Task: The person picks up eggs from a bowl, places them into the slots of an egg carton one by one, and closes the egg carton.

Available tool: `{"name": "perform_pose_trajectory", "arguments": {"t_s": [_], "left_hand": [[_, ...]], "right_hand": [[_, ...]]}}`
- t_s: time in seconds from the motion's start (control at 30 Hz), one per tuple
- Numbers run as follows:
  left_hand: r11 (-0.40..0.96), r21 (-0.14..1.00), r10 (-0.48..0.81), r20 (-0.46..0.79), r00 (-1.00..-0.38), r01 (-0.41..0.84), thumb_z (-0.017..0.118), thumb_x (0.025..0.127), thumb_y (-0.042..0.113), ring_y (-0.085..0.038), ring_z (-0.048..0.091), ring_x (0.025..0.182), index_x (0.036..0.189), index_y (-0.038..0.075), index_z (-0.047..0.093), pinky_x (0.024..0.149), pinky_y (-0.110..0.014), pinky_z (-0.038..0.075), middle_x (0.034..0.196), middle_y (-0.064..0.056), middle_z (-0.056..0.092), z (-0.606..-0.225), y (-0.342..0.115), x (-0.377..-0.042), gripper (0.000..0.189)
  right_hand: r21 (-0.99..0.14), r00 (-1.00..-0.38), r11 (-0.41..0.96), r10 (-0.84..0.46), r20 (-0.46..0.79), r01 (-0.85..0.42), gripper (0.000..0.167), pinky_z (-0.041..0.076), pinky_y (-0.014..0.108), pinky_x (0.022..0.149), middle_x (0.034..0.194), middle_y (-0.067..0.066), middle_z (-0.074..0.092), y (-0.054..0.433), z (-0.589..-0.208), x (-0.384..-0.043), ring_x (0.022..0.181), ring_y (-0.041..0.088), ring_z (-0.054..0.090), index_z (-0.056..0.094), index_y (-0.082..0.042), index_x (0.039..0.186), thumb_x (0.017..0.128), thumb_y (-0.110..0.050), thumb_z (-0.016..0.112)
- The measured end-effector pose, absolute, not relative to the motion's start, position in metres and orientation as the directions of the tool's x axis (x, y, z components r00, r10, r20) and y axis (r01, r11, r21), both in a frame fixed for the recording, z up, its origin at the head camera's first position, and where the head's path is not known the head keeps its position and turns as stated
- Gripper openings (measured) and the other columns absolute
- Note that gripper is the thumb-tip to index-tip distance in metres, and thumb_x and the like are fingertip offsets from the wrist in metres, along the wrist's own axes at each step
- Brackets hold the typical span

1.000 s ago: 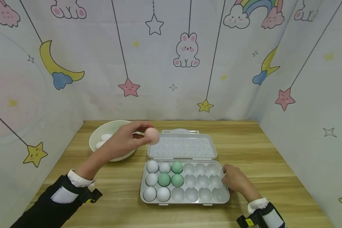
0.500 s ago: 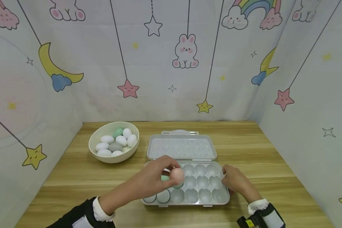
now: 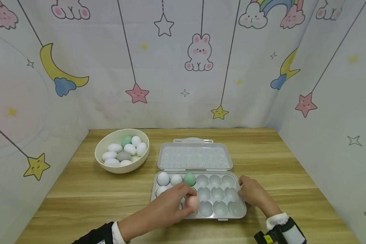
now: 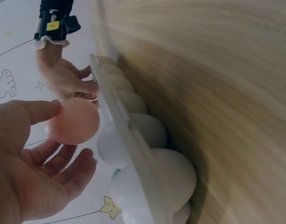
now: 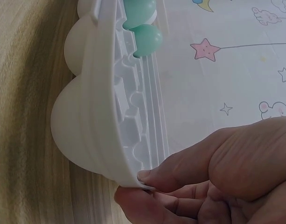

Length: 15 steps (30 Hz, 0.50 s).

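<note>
The pink egg [image 3: 192, 203] is held by the left hand [image 3: 167, 206], pinched between thumb [image 4: 40, 111] and fingers [image 4: 80, 175]. In the left wrist view it is seen above the tray [image 3: 217, 194], just beside its edge and clear of it; in the head view the third cell of the front row is covered by it. The tray's right edge is gripped by the right hand [image 3: 253, 193], its thumb laid on the rim and its fingers tucked under.

In the tray's back row, two white eggs [image 3: 169, 179] and a green egg [image 3: 189, 179] are seated, and another white egg is partly shown in the middle row; the rest of the left half is mostly hidden by the left hand. The lid [image 3: 195, 156] is opened toward the back of the desk [image 3: 292, 189]. To its left, a bowl [image 3: 106, 143] is filled with white eggs, one green and one grey. The desk is enclosed by a printed cloth [image 3: 167, 67].
</note>
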<state>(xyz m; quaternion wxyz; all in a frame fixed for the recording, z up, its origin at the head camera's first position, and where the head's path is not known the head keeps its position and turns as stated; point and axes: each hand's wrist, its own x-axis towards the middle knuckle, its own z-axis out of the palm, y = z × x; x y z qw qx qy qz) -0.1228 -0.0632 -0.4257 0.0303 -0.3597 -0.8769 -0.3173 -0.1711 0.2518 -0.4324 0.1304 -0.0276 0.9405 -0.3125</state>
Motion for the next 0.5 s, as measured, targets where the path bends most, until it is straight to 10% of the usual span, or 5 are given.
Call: {"name": "perform_pose_trajectory", "arguments": {"t_s": [0.5], "left_hand": [[0.615, 0.303, 0.639, 0.349, -0.685, 0.728, 0.082, 0.086, 0.023, -0.006, 0.061, 0.099, 0.11, 0.016, 0.068, 0.087, -0.031, 0.043, 0.106, 0.008, 0.065, -0.45, -0.061, -0.123, 0.029]], "right_hand": [[-0.611, -0.967, 0.791, -0.138, -0.215, 0.023, 0.023, 0.056, 0.036, 0.045, 0.074, 0.013, 0.06, 0.252, -0.433, -0.171, 0.053, 0.023, 0.063, 0.055, 0.013, 0.107, 0.084, 0.011, 0.057]]}}
